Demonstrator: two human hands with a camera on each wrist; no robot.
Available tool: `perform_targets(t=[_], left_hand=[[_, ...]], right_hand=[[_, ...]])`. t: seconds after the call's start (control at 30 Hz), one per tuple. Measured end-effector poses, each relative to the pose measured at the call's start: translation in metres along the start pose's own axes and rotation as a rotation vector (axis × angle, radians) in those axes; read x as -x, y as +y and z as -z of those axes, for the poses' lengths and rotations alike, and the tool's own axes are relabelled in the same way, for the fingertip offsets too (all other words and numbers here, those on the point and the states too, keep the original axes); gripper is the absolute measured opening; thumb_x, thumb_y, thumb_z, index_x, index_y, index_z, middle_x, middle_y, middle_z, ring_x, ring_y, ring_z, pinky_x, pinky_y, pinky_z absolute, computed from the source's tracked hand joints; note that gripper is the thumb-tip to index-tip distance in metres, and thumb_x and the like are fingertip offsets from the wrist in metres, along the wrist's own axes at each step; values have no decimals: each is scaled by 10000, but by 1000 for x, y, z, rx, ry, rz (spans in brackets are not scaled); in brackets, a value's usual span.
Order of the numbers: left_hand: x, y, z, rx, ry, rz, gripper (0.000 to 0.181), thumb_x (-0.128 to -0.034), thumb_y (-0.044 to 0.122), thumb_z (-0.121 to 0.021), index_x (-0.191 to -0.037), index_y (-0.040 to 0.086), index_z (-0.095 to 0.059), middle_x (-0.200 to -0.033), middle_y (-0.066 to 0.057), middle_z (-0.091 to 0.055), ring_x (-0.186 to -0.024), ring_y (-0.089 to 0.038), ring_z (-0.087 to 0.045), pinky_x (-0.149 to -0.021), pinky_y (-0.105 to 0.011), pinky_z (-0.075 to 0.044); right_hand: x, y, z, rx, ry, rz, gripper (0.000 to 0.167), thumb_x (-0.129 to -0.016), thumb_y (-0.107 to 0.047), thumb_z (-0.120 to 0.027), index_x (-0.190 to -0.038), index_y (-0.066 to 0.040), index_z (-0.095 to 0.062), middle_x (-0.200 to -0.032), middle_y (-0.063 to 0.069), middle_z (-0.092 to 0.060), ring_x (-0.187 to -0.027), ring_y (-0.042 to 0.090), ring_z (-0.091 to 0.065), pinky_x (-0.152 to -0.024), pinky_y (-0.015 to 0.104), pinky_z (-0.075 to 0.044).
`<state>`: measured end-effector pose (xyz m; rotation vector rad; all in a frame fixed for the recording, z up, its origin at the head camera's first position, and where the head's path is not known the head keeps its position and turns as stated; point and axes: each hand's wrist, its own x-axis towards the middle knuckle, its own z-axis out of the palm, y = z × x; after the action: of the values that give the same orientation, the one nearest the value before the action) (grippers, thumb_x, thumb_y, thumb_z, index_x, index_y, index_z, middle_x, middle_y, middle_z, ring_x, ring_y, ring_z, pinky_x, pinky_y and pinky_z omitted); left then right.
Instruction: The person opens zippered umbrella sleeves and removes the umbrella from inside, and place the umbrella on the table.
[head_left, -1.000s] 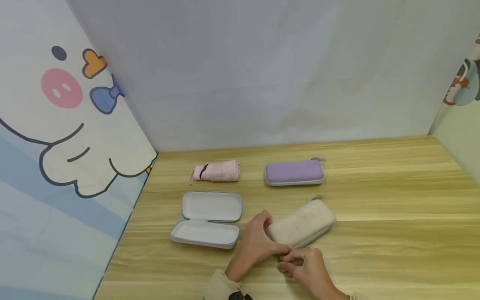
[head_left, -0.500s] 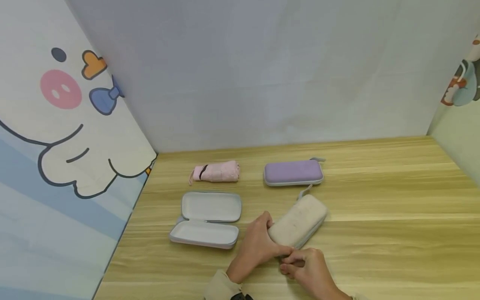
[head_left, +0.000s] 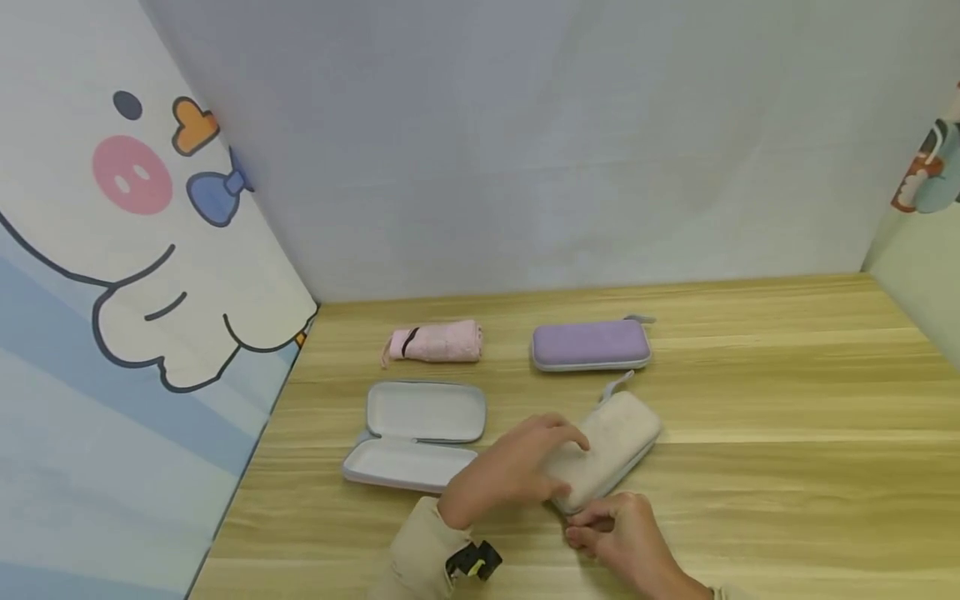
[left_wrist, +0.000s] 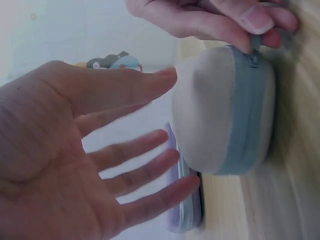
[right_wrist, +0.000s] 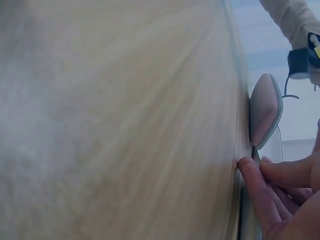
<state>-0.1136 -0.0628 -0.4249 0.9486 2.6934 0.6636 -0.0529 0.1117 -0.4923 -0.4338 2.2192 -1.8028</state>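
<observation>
While the right hand point(head_left: 630, 533) keeps pinching the zipper pull point(left_wrist: 256, 42), the left hand point(head_left: 513, 467) has loosened, its fingers spread apart; the cream case point(head_left: 621, 437), just beyond the right fingertips, now seems less firmly steadied.

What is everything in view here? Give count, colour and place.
Cream case: one, cream, front centre.
Zip pull: one, grey, cream case's near end.
Open case: one, whitish inside, left of cream case.
Purple case: one, purple, behind cream case.
Folded umbrella, apparently: one, pink, behind open case.
Table: one, yellowish, under the cases.
Back wall: one, pale grey, far side.
Side panels: two, pastel, left and right.
Wristband: one, black, left wrist.
Sleeves: two, beige, both wrists.
Left hand: one, bare, at cream case.
Right hand: one, bare, pinching zip pull.
</observation>
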Motion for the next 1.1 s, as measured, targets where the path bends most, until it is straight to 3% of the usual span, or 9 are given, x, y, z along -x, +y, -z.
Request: perform_targets(t=[0.07, 0.17, 0.37, 0.63, 0.8, 1.1], left_hand=[[-9, 3, 3, -38, -45, -62, 411, -780, 109, -765, -1155, 222, -644, -1280, 7, -520, -1181, -135, -468, -932, -252, -415], [-21, 6, 4, -83, -115, -102, 441, -782, 48, -736, -1170, 245, -660, -1406, -38, -438, -1291, -193, -388, -996, -285, -380], [-34, 9, 1, -111, -181, -68, 472, -758, 177, -794, -1202, 260, -658, -1482, -86, -347, -1353, -256, -304, -1045, -321, -334], [-39, 10, -6, -163, -142, -21, 489, -686, 321, -843, -1141, 343, -665, -1450, -53, -355, -1277, -274, -354, -915, -360, -441], [-40, 10, -10, -167, -114, 13, 497, -658, 389, -855, -1117, 368, -664, -1436, -32, -349, -1251, -255, -363, -841, -397, -480], [-37, 13, -11, -153, -54, 38, 487, -641, 384, -855, -1097, 344, -690, -1395, -73, -386, -1222, -265, -395, -870, -355, -467]], right_hand=[[0, 1, 0, 1, -1, 1, 52, -749, 63, -739, -783, 84, -707, -751, 155, -683, -635, 183, -686, -564, 247, -547], [-1, 2, 0, 2, 0, 7, 49, -749, 64, -740, -778, 86, -706, -734, 150, -683, -625, 178, -684, -558, 251, -547], [0, 1, -2, 15, 41, 35, 42, -737, 78, -748, -739, 86, -707, -692, 122, -687, -594, 111, -667, -530, 260, -544], [3, 0, -1, 118, 66, 93, 65, -702, 60, -780, -694, 30, -724, -677, 76, -689, -586, 44, -644, -495, 227, -524], [4, -1, 3, 100, 13, 50, 49, -724, 39, -769, -717, 34, -721, -728, 99, -697, -627, 101, -671, -545, 212, -533], [9, -1, 8, 69, -14, 20, 36, -746, 28, -751, -754, 37, -717, -746, 107, -697, -660, 112, -678, -591, 227, -544]])
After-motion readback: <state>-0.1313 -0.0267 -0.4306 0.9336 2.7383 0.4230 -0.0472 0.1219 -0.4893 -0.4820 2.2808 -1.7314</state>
